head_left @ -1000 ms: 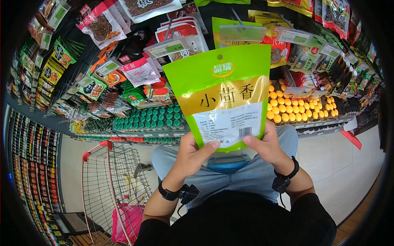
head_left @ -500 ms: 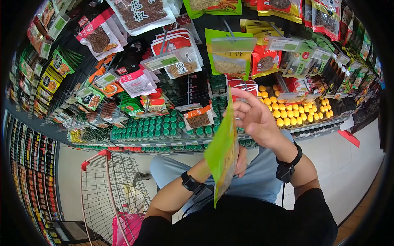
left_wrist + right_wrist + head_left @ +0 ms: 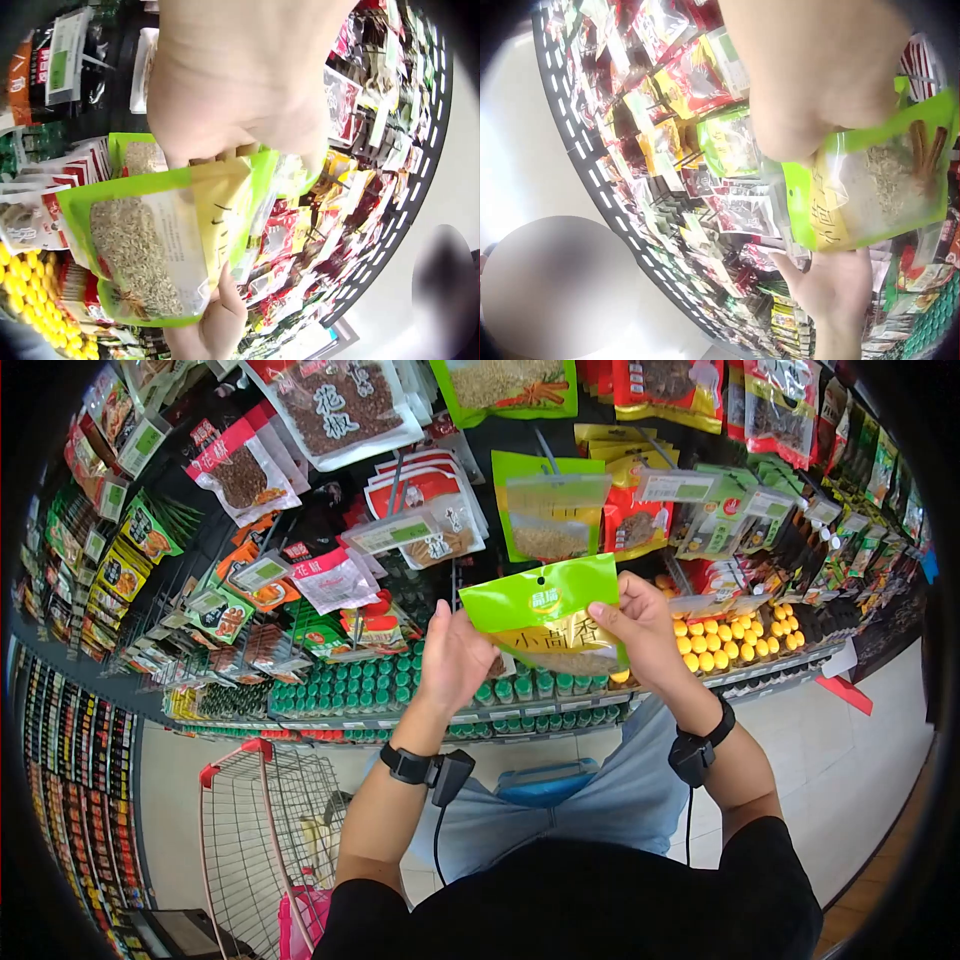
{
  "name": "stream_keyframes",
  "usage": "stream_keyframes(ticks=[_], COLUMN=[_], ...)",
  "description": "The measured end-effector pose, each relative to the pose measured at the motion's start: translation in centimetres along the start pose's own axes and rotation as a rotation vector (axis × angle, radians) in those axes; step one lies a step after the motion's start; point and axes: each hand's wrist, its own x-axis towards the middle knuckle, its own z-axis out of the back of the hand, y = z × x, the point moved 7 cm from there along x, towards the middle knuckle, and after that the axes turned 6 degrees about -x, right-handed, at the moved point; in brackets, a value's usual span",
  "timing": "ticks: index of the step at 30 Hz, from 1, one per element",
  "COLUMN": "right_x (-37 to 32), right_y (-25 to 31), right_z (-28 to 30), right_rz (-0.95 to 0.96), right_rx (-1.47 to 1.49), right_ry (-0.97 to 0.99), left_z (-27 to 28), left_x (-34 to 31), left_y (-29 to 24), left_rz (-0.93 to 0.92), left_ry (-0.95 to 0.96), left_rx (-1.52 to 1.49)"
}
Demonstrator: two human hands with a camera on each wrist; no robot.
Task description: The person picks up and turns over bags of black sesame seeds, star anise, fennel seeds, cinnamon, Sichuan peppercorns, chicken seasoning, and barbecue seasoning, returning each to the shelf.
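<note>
Well, from where I stand, a wire shopping cart (image 3: 265,745) sits at far left, below and well apart from the left hand's fingers. Above it, to the left of those fingers, hangs a pink-and-white packet (image 3: 332,575), with green-capped bottles (image 3: 350,690) lower down. The left hand (image 3: 455,665) is released, palm open and thumb raised, its fingers partly hidden behind the left end of the green pouch (image 3: 548,610); I cannot tell whether they touch it. The pouch is between the two hands, tilted. Just above it, a matching hanging pouch (image 3: 550,543) faces out. The right hand (image 3: 650,625) grips the right end, thumb in front and fingers behind. Yellow-capped bottles (image 3: 720,645) stand to the right of those fingers.
</note>
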Motion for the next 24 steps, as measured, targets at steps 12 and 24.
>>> stream_keyframes(ticks=[12,24], right_x=[7.3,10.4], right_y=[1.0,2.0], right_z=[1.7,2.5], right_rz=[-0.055,0.081], right_rx=[-0.239,-0.460], right_ry=[-0.146,-0.277], left_z=[-0.7,-0.5], left_x=[9.9,13.7], left_y=[-2.7,-4.2], left_rz=[-0.223,-0.318], left_ry=[-0.304,-0.216], left_rx=[0.797,0.841])
